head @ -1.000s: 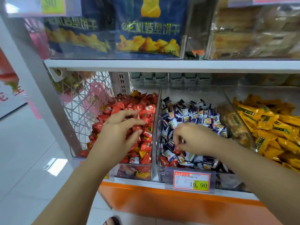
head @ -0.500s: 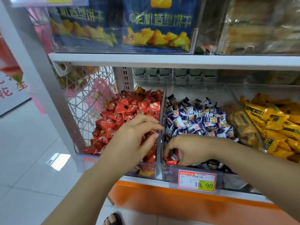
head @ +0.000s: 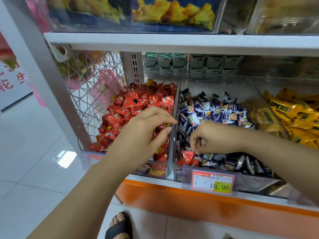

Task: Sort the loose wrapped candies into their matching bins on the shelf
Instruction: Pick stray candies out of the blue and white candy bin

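1. Target: the stray red foil-wrapped candy (head: 188, 155). It lies on the heap of dark blue and white wrapped candies (head: 215, 109), just right of the clear plastic divider wall (head: 174, 121), at the wall's near end. More red wrappers touch it from below, down against the bin front.
2. Risk A, judged: a slip. Your fingertips meet only the wrapper's upper edge, not the body, and crinkly foil held by a corner can pull free. The candy would then drop back right of the divider and sink among the blue ones.
3. Risk B, judged: a snag on the crossing. The divider stands above both heaps, so a low carry would clip its top edge. The candy could then fall on the wrong side or out over the front.
4. Risk C, judged: crowding. Your other hand sits right where the drop should land, and the red heap is piled high there. A bump could send pieces over the front lip.
5. Right hand (head: 215, 137): right of the divider, knuckles up, wrist level. The fingers (head: 193, 144) curl down to the red candy's top edge. Your own fingers hide the contact, so I cannot tell whether the pinch has closed on the wrapper.
6. Left hand (head: 143, 133): left of the divider, palm down over the heap of red wrapped candies (head: 138, 104). The fingers are slack and loosely bent, with the tips almost at the wall. It is holding nothing that shows, and its underside is hidden.
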Demonstrator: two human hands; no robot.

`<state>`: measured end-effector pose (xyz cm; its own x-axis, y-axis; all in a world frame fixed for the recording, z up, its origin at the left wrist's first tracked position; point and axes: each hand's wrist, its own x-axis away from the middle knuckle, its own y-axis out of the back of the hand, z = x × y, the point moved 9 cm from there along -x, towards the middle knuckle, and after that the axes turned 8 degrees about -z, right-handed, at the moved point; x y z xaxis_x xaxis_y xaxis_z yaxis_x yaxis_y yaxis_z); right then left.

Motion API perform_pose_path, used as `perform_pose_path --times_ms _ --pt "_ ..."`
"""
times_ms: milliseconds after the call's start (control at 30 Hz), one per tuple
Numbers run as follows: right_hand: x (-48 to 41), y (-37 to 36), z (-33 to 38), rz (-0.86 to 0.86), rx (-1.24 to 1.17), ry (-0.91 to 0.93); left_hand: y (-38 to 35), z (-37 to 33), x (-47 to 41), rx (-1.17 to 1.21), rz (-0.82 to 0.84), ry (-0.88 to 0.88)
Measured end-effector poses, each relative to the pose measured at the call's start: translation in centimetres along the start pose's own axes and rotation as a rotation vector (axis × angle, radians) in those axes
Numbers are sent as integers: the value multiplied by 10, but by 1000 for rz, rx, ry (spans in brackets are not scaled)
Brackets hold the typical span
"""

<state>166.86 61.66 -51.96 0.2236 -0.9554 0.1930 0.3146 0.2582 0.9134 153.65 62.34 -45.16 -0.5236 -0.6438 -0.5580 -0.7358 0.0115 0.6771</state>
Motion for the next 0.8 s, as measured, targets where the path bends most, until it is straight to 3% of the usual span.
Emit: perform_pose_path --times_ms 233,367,500,567,633,700,800 --pt "11 49 -22 -285 233 -117 0 1 -1 5 -6 -3" --pt "25 91 -41 -572 334 -238 0 1 -1 -1 -13 -12" --pt "24 83 -39 -560 379 -183 0 1 -1 3 -17 -10" --pt "19 64 -15 -419 157 -21 0 1 -1 -2 -16 -13" --pt "15 21 10 -76 -61 55 0 1 -1 -3 -16 -15" --pt "10 -15 19 161 -15 84 0 1 -1 0 -20 -13" --pt "-1 -37 16 244 21 106 0 1 0 -2 -16 -21"
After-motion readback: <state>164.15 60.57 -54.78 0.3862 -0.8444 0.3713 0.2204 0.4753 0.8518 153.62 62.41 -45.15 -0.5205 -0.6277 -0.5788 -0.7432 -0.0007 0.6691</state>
